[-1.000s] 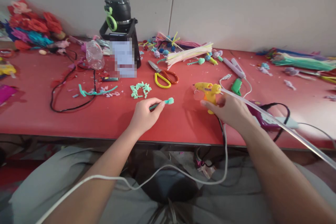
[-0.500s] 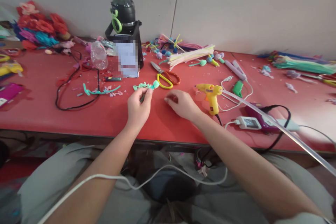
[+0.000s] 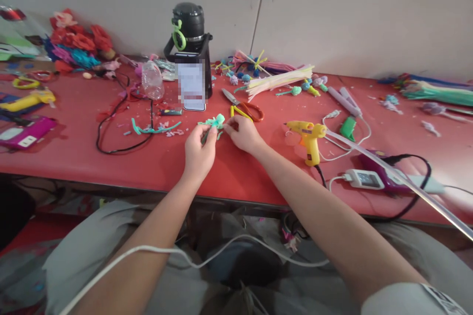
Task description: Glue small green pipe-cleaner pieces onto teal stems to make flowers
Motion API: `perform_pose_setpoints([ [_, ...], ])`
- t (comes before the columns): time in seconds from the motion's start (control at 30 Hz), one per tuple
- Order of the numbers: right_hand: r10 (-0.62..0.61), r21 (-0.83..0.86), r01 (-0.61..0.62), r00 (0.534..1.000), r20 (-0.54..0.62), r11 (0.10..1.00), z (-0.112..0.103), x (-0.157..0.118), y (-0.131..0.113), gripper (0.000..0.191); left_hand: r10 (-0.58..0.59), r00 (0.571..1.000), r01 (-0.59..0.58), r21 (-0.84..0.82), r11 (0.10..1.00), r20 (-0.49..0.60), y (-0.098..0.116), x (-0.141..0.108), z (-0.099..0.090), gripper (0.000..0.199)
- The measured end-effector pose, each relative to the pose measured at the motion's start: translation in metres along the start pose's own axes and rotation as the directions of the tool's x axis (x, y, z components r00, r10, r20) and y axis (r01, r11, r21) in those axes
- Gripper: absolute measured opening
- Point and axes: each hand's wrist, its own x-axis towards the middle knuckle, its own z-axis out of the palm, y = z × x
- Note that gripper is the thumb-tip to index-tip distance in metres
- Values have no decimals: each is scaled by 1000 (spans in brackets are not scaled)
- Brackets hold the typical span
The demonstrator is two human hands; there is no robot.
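Observation:
Between thumb and fingers, my left hand (image 3: 200, 150) pinches a mint-green pipe-cleaner piece (image 3: 219, 119) with a round fuzzy head. My right hand (image 3: 244, 134) is close by on the right, its thumb and fingertips pressed together near the head. Whatever those fingertips hold is too small to make out. Just behind that hand lie scissors (image 3: 248, 109) with one yellow and one orange handle, partly covered by it. Loose mint-green trimmings lie on the table around my left fingertips.
A phone (image 3: 192, 83) leans against a black flask (image 3: 188, 22). On the right is a yellow glue gun (image 3: 308, 139) with a long clear glue stick (image 3: 399, 179). Pale pipe cleaners (image 3: 280, 81) lie behind. A black cable (image 3: 99, 133) loops on the left of the red table (image 3: 236, 177).
My right hand has moved left, up to the green piece and in front of the scissors. The left hand keeps its grip. The whole view has shifted slightly.

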Motion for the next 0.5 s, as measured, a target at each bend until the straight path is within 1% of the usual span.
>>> perform_pose_setpoints([
  [0.03, -8, 55, 8, 1000, 7, 998, -3, -1, 2, 12, 5, 1000, -5, 2, 1000, 0, 0, 0, 1, 16],
  [0.1, 12, 183, -21, 999, 50, 983, -12, -8, 6, 14, 13, 1000, -13, 11, 1000, 6, 1, -1, 2, 14],
  [0.2, 37, 347, -81, 991, 131, 934, -31, -30, 13, 12, 13, 999, -15, 36, 999, 49, 3, -6, 7, 15],
  [0.27, 2, 372, -49, 992, 124, 927, -44, -49, 17, 10, 18, 995, -23, 54, 998, 98, 7, -11, 11, 17],
  [0.37, -38, 325, 7, 995, 90, 946, -58, -76, 23, 10, 25, 986, -40, 90, 995, 164, 12, -18, 17, 20],
  [0.43, -44, 313, 20, 997, 68, 949, -62, -90, 26, 12, 20, 977, -42, 101, 994, 210, 14, -21, 22, 22],
  [0.5, -37, 345, 23, 999, 32, 938, -61, -99, 29, 15, 16, 969, -45, 111, 993, 248, 17, -23, 26, 22],
])
